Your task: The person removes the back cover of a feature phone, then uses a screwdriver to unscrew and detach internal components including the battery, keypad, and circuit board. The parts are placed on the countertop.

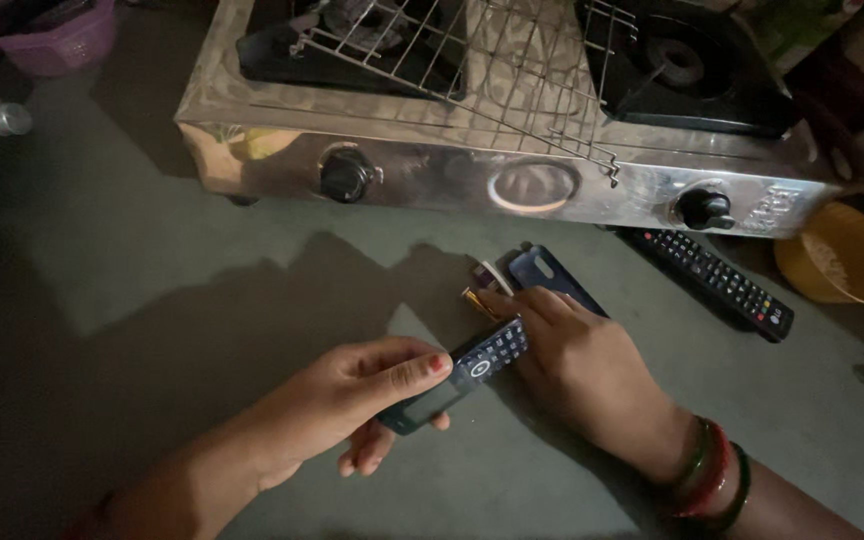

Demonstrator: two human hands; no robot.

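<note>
Small keypad phone [467, 375]: in front of steel stove [512, 130] | left hand [352, 400] pinches screen end; right hand [577, 365] closed over keypad end | likely light, rigid, smooth; grip side edges.

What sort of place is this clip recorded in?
Most likely a home kitchen area, dimly lit. A steel two-burner gas stove with a wire rack sits on the grey surface, a yellow bowl stands beside it, and a television remote lies nearby.
</note>
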